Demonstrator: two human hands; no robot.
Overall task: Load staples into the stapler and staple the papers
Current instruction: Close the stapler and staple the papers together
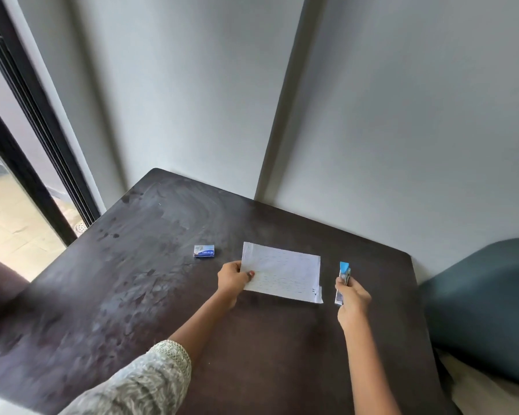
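Observation:
A small stack of lined white papers (285,274) lies on the dark table (150,289). My left hand (232,280) pinches the stack's left edge, thumb on top. To the right of the papers, my right hand (352,301) grips a stapler (343,281) with a light blue tip and a metal body, held pointing away from me just above the table. A small blue staple box (204,251) rests on the table to the left of the papers, apart from both hands.
The table stands in a corner against grey walls (402,130). A dark-framed glass door (27,163) is at the left. A blue-green cushioned seat (486,304) sits close to the table's right edge.

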